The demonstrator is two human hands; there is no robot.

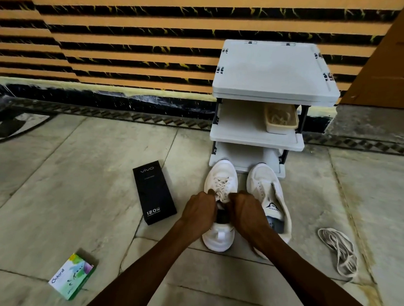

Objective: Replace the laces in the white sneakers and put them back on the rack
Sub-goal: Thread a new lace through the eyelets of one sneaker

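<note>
Marble floor (78, 169), white rack (270, 74) by the wall. Laced sneaker (218, 238) sits just in front, beside an unlaced sneaker (262, 179). Left hand (199, 211) & right hand (247, 213) each pinch its lace (221, 184) at the top eyelets. Lace looks cream, soft, limp, light; prob. best held near the ends. Spare lace (338, 251) lies at right.

The rack (271, 70) stands far ahead of me against the wall (132, 32), with a basket (281, 119) on the right of its middle shelf. Two sneakers sit side by side on the floor (78, 169) just before its foot, toes toward it. My left hand (199, 211) and right hand (245, 213) meet over the left sneaker (217, 238), pinching its laces (221, 184). The right sneaker (265, 179) is just beside it. A phone box (154, 192) lies left of the pair, and a small carton (72, 277) lies nearer and farther left. A loose lace (338, 251) lies to the right.
</note>
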